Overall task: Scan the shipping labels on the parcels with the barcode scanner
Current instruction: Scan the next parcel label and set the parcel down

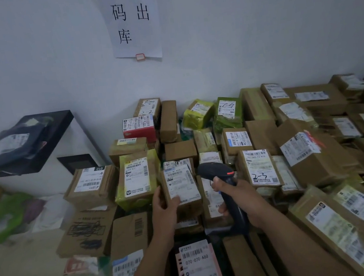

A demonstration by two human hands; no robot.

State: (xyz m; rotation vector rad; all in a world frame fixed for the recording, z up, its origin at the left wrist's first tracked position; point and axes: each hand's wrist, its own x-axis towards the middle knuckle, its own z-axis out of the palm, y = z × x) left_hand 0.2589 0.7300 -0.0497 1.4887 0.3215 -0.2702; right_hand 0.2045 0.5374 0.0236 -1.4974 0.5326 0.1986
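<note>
Pinching small parcel (pixel 183 185) at left edge, my left hand (pixel 164 204); likely light, stiff. My right hand (pixel 249 198) grips scanner (pixel 214 170) handle.

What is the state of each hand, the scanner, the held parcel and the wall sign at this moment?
left hand, grips the small brown parcel at its lower left corner.
small brown parcel, held, label facing the camera.
right hand, fingers curled round the scanner's handle.
barcode scanner, held, head close beside the parcel's label; no beam visible.
paper sign, hangs on the wall.
</note>
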